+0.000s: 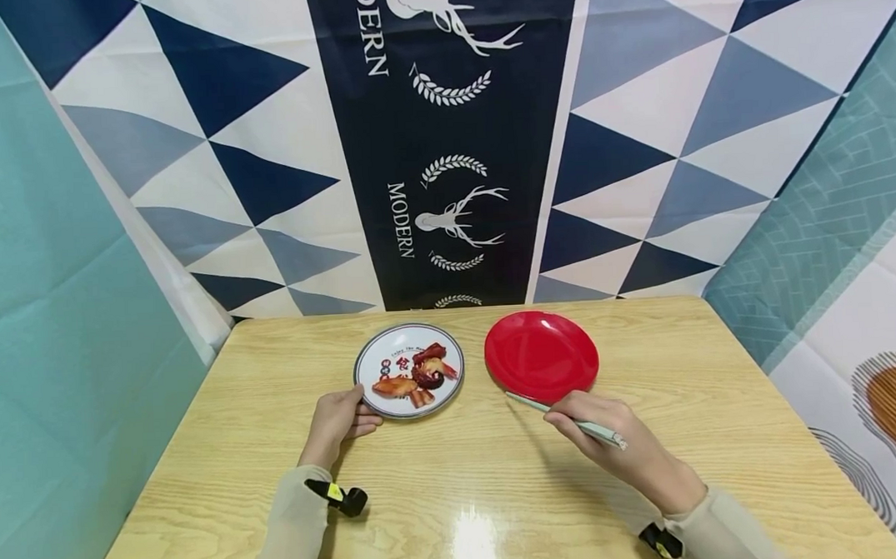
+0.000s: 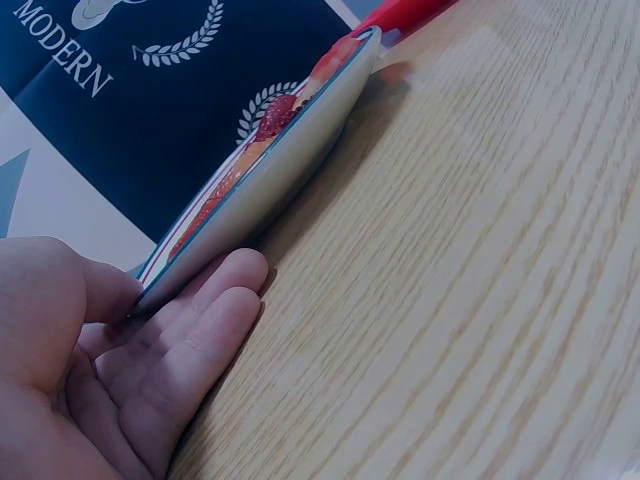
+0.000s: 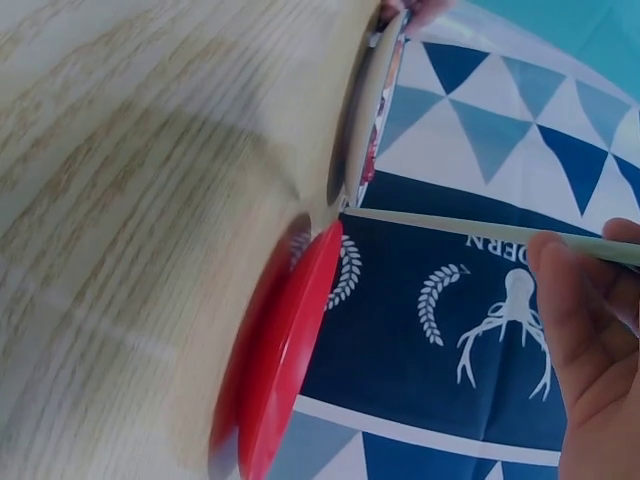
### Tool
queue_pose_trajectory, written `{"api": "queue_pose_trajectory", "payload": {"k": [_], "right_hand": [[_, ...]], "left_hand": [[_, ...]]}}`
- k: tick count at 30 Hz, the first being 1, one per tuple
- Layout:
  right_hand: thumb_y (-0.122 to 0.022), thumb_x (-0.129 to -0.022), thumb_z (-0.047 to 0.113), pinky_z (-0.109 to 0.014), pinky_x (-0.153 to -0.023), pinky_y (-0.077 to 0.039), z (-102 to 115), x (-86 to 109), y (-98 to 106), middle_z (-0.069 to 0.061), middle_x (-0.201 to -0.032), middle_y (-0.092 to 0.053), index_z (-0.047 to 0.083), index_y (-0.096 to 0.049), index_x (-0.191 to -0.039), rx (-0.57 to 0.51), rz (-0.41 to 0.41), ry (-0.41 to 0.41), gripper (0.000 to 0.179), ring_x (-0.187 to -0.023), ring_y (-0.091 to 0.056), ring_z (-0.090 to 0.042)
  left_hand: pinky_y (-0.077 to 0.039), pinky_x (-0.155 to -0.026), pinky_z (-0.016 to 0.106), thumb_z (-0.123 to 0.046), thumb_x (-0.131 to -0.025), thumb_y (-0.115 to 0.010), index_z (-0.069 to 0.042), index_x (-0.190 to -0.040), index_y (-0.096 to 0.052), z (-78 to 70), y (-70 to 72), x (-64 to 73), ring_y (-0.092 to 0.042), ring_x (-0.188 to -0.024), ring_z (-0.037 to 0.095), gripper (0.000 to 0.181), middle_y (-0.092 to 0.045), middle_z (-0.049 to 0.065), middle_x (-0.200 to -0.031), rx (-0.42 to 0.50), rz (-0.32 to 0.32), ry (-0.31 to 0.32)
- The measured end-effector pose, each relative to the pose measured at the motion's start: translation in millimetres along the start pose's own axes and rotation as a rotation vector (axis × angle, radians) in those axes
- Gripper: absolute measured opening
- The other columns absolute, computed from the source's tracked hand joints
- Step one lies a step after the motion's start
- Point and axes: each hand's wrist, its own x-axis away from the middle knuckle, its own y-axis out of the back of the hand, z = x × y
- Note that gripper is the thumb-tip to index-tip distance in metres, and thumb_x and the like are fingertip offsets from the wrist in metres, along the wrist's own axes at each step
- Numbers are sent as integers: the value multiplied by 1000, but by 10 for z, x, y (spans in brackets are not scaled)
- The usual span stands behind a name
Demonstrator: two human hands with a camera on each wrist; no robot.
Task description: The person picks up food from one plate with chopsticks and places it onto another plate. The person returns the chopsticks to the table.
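My left hand grips the near left rim of a white plate with a dark edge. The thumb lies over the rim and the fingers reach beneath, as the left wrist view shows. On the plate's right and lower part are several food pieces, among them a brown chicken wing and reddish strips. My right hand holds pale green chopsticks, lying close together. Their tips point left, in front of the near edge of a bare red plate. Whether they touch anything is unclear.
Both plates stand side by side towards the back of a wooden table. A patterned cloth hangs behind the table's back edge. A teal cloth hangs at the left, and another patterned cloth is at the right.
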Motion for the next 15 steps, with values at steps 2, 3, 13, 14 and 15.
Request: {"api": "queue_pose_trajectory", "payload": {"k": [2,3,13,14,15], "right_hand": [[-63,-103,36,-7,-75,-59,0,11,-5,11,-86,-71,15,-74,-97,4,22,-17,24,-71,-60,1],[-63,-103,36,-7,-75,-59,0,14,-6,11,-86,-71,16,-74,-97,3,27,-23,23,-71,-60,1],[-62,-103,40,-7,-76,-59,5,-12,3,13,-88,-72,18,-74,-100,23,24,-3,25,-73,-62,1],[-62,-102,40,-8,-77,-59,6,-13,5,12,-88,-73,18,-75,-101,23,30,-7,25,-73,-62,1],[-62,-102,41,-8,-78,-60,5,-16,6,12,-88,-73,19,-75,-101,27,32,-2,26,-73,-63,1]], "left_hand": [[-67,-66,28,-29,-110,-47,15,-130,-58,3,-2,-2,-75,-65,15,50,-72,8,-76,1,0,0],[-67,-66,28,-29,-110,-47,15,-130,-58,5,-3,-3,-75,-65,15,50,-72,8,-76,3,1,1],[-67,-65,28,-28,-110,-47,15,-127,-60,-2,-2,8,-75,-64,15,49,-72,8,-74,-2,-3,-5],[-67,-65,28,-28,-110,-47,15,-128,-59,-4,-3,10,-75,-64,15,49,-72,8,-74,-2,-2,-5],[-67,-65,28,-29,-110,-47,15,-128,-59,-6,-3,11,-75,-64,15,49,-72,8,-74,-1,-2,-4]]}}
